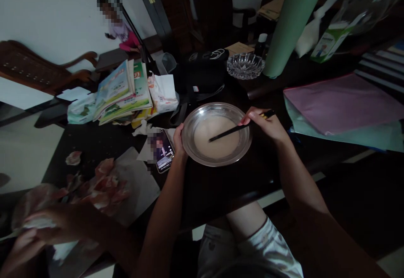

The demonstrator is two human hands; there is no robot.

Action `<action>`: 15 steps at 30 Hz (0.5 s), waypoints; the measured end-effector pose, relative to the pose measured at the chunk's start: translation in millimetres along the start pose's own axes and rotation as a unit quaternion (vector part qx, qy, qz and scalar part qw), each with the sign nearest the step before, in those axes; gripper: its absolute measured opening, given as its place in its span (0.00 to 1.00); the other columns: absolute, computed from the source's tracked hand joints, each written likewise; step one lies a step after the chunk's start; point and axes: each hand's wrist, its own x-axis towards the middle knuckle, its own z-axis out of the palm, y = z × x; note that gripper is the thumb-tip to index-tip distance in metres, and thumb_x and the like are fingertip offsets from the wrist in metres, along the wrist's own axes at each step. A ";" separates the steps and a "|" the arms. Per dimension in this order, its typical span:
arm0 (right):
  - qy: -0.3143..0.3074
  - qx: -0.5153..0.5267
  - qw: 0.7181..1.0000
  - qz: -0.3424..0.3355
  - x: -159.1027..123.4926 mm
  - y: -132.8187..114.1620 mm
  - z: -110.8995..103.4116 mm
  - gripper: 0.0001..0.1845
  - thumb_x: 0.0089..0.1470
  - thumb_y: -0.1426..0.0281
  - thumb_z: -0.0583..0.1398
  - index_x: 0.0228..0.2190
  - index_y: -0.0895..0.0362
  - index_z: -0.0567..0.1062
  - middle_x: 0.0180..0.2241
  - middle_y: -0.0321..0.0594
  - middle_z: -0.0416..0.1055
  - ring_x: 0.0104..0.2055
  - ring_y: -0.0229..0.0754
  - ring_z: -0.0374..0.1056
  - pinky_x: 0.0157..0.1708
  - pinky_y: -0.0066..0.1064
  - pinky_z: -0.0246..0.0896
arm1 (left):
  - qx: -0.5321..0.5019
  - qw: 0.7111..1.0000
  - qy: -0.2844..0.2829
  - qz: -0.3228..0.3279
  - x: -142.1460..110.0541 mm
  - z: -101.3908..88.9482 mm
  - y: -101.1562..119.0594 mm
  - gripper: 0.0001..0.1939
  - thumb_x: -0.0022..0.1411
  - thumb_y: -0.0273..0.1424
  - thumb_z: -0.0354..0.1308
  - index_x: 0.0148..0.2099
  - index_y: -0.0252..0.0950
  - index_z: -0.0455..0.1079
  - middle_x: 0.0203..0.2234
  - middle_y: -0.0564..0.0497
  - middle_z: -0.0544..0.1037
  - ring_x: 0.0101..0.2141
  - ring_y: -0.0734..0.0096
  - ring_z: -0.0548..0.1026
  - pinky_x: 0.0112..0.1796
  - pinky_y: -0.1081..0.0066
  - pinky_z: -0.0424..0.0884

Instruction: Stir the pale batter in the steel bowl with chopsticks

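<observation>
A wide metal bowl [217, 163] stands on the dark table in front of me, holding a pale, milky batter-like liquid [211, 133]. My left hand [179, 141] grips the bowl's left rim, thumb on top and the other fingers hidden beneath. In my right hand [263, 122] is a pair of dark chopsticks [225, 133], slanting down to the left with their tips in the liquid. Just left of my left hand lies a lit phone [164, 154] on white paper.
At lower left, another person's hands [47, 225] hold something pale beside reddish peels [105, 185] on paper. Books [120, 88] and a tissue pack [162, 93] lie beyond. A glass ashtray [245, 66], green flask [293, 25] and pink folder [344, 101] lie right. A person [121, 32] sits far back.
</observation>
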 end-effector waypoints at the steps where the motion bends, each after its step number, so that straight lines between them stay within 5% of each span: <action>1: 0.017 -0.003 1.000 -0.002 0.5 0.4 -0.4 0.21 0.56 0.49 0.63 0.24 0.51 0.81 0.29 0.38 0.81 0.36 0.44 0.77 0.44 0.37 0.69 | 0.000 1.000 0.000 0.002 0.1 0.4 0.1 0.09 0.58 0.34 0.58 0.29 0.37 0.75 0.21 0.52 0.80 0.38 0.60 0.82 0.42 0.67 0.77; 5: 0.109 0.012 0.994 0.005 0.6 2.4 -3.9 0.25 0.58 0.50 0.60 0.18 0.51 0.77 0.22 0.37 0.77 0.29 0.43 0.75 0.42 0.38 0.69 | 0.003 1.000 -0.014 0.003 0.9 -0.2 0.0 0.08 0.56 0.36 0.61 0.29 0.37 0.75 0.21 0.53 0.80 0.39 0.59 0.82 0.43 0.67 0.77; 10: 0.013 0.018 1.000 0.006 -0.2 -0.8 0.4 0.22 0.57 0.50 0.62 0.22 0.52 0.80 0.26 0.38 0.80 0.33 0.43 0.76 0.42 0.37 0.69 | 0.002 1.000 -0.007 -0.003 1.4 -1.5 -0.3 0.09 0.57 0.36 0.60 0.29 0.37 0.76 0.21 0.53 0.80 0.37 0.60 0.83 0.42 0.67 0.77; 15: 0.096 0.007 0.995 -0.004 0.6 0.4 -2.5 0.23 0.59 0.51 0.61 0.19 0.51 0.79 0.24 0.37 0.78 0.31 0.43 0.75 0.43 0.38 0.68 | -0.004 1.000 -0.008 0.002 1.9 -1.2 -0.6 0.09 0.57 0.35 0.59 0.28 0.37 0.75 0.21 0.52 0.80 0.38 0.60 0.83 0.42 0.68 0.77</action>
